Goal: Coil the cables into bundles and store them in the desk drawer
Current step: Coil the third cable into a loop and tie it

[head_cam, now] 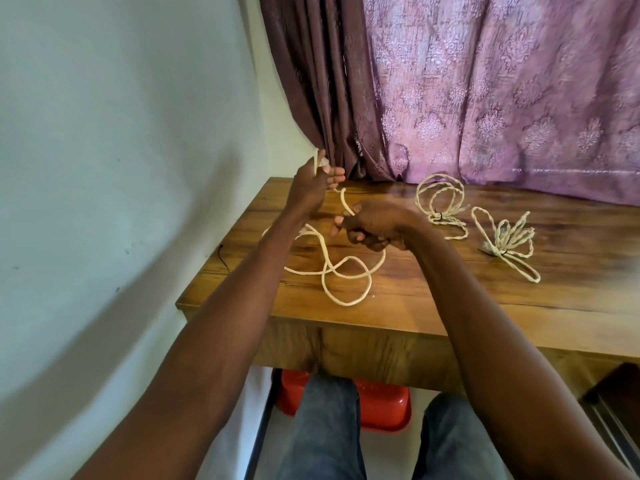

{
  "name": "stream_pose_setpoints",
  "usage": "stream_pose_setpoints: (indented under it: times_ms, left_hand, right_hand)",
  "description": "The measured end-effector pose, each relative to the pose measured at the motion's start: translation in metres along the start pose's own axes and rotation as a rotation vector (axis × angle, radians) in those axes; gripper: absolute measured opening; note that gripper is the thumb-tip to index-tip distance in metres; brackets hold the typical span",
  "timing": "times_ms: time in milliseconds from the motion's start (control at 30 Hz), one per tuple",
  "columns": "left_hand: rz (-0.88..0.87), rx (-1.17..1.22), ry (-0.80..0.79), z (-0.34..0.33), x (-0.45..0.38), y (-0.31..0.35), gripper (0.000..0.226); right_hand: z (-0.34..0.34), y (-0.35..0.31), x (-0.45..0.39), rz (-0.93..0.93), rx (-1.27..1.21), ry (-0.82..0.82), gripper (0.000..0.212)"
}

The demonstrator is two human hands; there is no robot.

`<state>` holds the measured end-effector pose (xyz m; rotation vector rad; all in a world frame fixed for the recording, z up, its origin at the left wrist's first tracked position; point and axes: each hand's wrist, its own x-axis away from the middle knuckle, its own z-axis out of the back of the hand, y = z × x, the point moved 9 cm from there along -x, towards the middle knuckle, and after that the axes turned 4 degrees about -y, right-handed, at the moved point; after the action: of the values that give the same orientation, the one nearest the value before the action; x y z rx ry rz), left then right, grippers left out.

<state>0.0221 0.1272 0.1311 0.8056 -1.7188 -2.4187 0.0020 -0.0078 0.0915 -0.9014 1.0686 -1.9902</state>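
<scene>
Wooden table [433, 299] under purple curtain [502, 91]: loose cable [341, 271] sprawling at left edge, one end pinched in raised left hand [313, 181], a stretch gripped in right hand [372, 225]. Coiling under way, probably; next, more loops. Two tied bundles [441, 206] [507, 242] lying right.

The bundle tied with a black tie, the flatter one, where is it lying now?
The flatter bundle lies on the desk, right of the rounder bundle and beyond the right hand.

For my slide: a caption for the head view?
Both hands loop loose cable; two tied bundles wait.
</scene>
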Motion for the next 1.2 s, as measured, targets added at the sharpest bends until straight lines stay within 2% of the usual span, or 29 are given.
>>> stream_pose_setpoints:
  times_ms: [67, 133, 233, 300, 367, 400, 433, 500, 567, 667, 767, 833, 900, 967, 1067, 1133, 1200]
  left_hand:
    - [-0.04, -0.201, -0.09, -0.012, 0.003, 0.005, 0.043]
    - [-0.064, -0.347, -0.164, -0.018, 0.005, 0.006, 0.04]
    - [-0.031, -0.298, -0.171, -0.016, 0.009, 0.007, 0.035]
    - [0.011, -0.247, -0.174, -0.011, 0.012, 0.011, 0.057]
    - [0.091, -0.176, -0.287, -0.016, 0.017, 0.014, 0.08]
    - [0.147, -0.138, -0.373, -0.019, 0.019, 0.015, 0.083]
    - [0.204, -0.095, -0.477, -0.023, 0.023, 0.017, 0.078]
    - [0.263, 0.019, -0.723, -0.031, 0.036, 0.026, 0.05]
    - [0.231, 0.226, -0.839, -0.027, 0.044, 0.042, 0.035]
    - [0.107, 0.613, -0.697, 0.005, 0.03, 0.069, 0.048]
    - [0.011, 0.979, -0.554, 0.032, 0.016, 0.101, 0.04]
    - [-0.034, 1.234, -0.465, 0.04, 0.007, 0.116, 0.039]
    - [-0.151, 1.355, -0.349, 0.049, -0.005, 0.124, 0.035]
    - [-0.257, 1.246, -0.167, 0.064, -0.015, 0.124, 0.035]
    - [-0.253, 0.852, 0.237, 0.093, -0.023, 0.104, 0.045]
    - [-0.241, 0.496, 0.405, 0.106, -0.018, 0.096, 0.046]
    - [-0.212, 0.299, 0.348, 0.102, -0.021, 0.086, 0.043]
  right_hand:
    - [0.005, -0.011, 0.005, 0.016, 0.048, -0.024, 0.031]
    - [0.02, -0.024, 0.009, 0.086, 0.054, 0.051, 0.022]
    - [0.056, -0.046, 0.019, 0.235, 0.035, 0.276, 0.011]
    - [0.082, -0.063, 0.029, 0.344, 0.122, 0.462, 0.007]
    - [0.102, -0.074, 0.031, 0.422, 0.278, 0.625, 0.008]
    - [0.108, -0.075, 0.029, 0.444, 0.338, 0.677, 0.012]
    - [0.113, -0.074, 0.026, 0.457, 0.369, 0.716, 0.016]
    - [0.117, -0.068, 0.017, 0.464, 0.387, 0.753, 0.023]
    - [0.116, -0.06, 0.004, 0.425, 0.458, 0.769, 0.033]
    - [0.117, -0.047, -0.006, 0.331, 0.539, 0.855, 0.035]
    - [0.102, -0.048, -0.018, 0.337, 0.568, 0.873, 0.023]
    - [0.08, -0.057, -0.034, 0.345, 0.591, 0.801, 0.034]
    - [0.057, -0.062, -0.057, 0.291, 0.638, 0.654, 0.043]
    - [0.029, -0.06, -0.074, 0.177, 0.647, 0.387, 0.036]
    - [-0.018, -0.047, -0.071, 0.018, 0.289, -0.092, 0.011]
    - [-0.031, -0.049, -0.063, 0.041, 0.081, -0.215, 0.013]
    - [-0.025, -0.055, -0.057, 0.094, 0.044, -0.178, 0.016]
